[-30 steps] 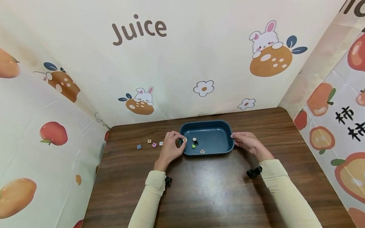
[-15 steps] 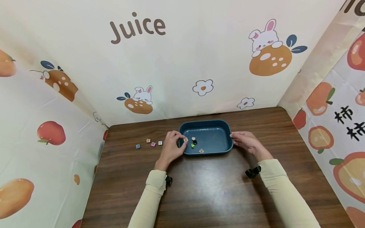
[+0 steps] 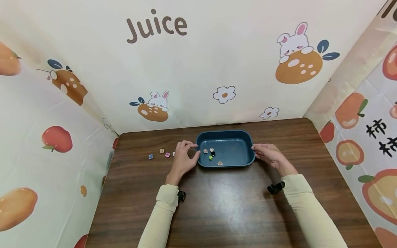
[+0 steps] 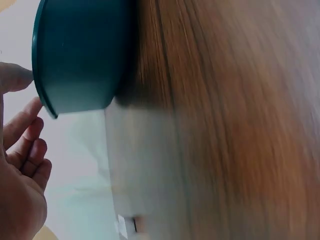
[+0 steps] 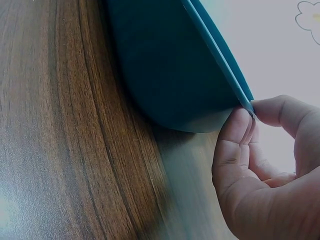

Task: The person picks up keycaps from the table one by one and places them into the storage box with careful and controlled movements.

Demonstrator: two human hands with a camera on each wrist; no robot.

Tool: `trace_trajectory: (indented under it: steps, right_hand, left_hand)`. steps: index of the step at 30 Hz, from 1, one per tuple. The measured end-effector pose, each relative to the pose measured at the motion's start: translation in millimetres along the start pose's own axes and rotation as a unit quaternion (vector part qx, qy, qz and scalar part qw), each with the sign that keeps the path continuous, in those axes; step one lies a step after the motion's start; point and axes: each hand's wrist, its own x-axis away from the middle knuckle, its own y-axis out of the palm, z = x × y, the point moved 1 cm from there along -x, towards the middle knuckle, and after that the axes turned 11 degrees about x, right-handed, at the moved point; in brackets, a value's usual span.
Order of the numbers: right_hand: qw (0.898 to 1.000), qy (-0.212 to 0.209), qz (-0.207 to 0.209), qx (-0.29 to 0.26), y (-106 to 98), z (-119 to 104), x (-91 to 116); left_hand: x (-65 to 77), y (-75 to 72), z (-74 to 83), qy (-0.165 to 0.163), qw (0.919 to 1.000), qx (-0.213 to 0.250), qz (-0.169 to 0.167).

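Note:
A dark blue tray (image 3: 232,151) stands on the brown table. Several tiny pieces lie in its left part: a pinkish square bead (image 3: 205,151), a white-and-black piece (image 3: 213,153), a green piece (image 3: 211,157) and a tan square bead (image 3: 220,163). My left hand (image 3: 182,160) is at the tray's left end, thumb and forefinger spread apart with nothing between them; its fingertips are close to the rim. At the other end, my right hand (image 3: 272,157) pinches the tray's rim between thumb and fingers, plainly seen in the right wrist view.
Left of the tray lie a blue bead (image 3: 150,156), a tan bead (image 3: 162,151), a pink bead (image 3: 167,155) and a white bead (image 3: 174,153), partly hidden by my left hand. A printed cloth (image 3: 192,69) hangs behind the table.
My left hand has let go of the small square bead it pinched and drawn slightly left. The bead now lies in the tray. The right hand still grips the rim.

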Motion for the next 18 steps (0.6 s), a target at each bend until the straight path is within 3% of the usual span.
trace_trajectory:
  steps: [7,18]
  right_hand:
    - [1.0,0.002,0.003,0.004,0,-1,0]
    - [1.0,0.011,0.004,0.009,0,-1,0]
  left_hand:
    - [6.3,-17.8,-16.1,-0.016,0.9995,-0.006,0.026]
    - [17.0,-41.0,-50.6,-0.057,0.9973,-0.028,0.037]
